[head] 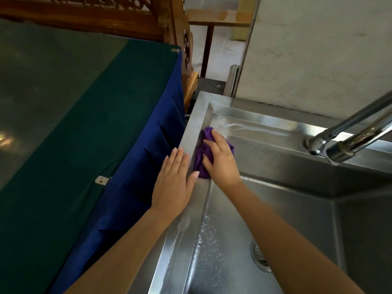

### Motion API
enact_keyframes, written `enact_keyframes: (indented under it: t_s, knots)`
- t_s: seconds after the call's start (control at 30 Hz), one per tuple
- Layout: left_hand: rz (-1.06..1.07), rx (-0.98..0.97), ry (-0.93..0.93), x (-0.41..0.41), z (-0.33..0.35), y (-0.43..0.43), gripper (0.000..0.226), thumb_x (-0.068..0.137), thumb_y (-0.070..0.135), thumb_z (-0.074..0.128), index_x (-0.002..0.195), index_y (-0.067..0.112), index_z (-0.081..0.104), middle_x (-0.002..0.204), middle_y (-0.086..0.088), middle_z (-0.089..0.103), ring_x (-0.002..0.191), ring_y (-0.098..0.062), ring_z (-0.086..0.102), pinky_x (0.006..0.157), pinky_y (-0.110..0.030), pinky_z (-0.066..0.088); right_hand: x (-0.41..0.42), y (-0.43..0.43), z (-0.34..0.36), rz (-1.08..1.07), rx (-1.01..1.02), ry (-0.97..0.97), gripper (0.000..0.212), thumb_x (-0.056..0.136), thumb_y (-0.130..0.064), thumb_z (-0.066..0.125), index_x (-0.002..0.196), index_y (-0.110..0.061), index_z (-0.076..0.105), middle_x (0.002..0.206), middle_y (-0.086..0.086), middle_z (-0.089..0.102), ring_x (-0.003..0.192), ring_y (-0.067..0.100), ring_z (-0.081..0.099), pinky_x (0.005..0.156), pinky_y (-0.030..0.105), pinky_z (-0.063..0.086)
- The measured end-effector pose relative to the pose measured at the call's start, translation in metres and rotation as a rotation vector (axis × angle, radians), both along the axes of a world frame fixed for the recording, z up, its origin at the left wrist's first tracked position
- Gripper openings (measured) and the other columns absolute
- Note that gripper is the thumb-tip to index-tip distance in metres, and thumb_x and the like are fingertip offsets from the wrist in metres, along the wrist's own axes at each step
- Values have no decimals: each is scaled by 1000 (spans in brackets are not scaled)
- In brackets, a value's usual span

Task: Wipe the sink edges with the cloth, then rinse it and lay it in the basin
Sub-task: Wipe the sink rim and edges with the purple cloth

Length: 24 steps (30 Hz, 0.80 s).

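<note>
Cloth [200,160], purple, bunched under right hand [221,160]: presses it with spread fingers onto sink rim [192,132]. Left hand [172,181] just beside: rests flat, released.

A crumpled purple cloth [200,160] is lying bunched on the left rim of a rectangular stainless-steel sink [191,132]. It is straddling the rim's inner edge just short of the far-left corner, pressed down beneath the right hand [220,158]. Streaks of water are glistening along the sink's far ledge, and droplets are beading on the basin's left wall, above a round perforated metal drain strainer [259,257] in the floor.
</note>
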<state>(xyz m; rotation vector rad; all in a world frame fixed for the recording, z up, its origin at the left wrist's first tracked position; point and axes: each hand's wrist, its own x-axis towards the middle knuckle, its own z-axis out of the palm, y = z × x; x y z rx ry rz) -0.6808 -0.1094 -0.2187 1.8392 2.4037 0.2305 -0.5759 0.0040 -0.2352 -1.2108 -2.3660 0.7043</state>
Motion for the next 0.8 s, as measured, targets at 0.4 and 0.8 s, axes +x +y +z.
enact_keyframes:
  t_s: [0.4,0.8]
  knots:
    - [-49,-5,73,0,-7,45,66,90,54,-3,143,14,-9,158,-7,-4,143,-13,-13,117,-32,-7,62,46,24,-502,57,238,43,91,-14,54,133,-12,45,154,7,25,141,23,26,115,37,25]
    - [-6,44,30,3,-6,45,69,92,55,5,143,11,-9,151,-4,-13,142,-14,-11,115,-30,-7,64,76,0,-648,-2,-104,58,98,-32,36,147,-4,20,156,21,5,144,35,8,120,44,8]
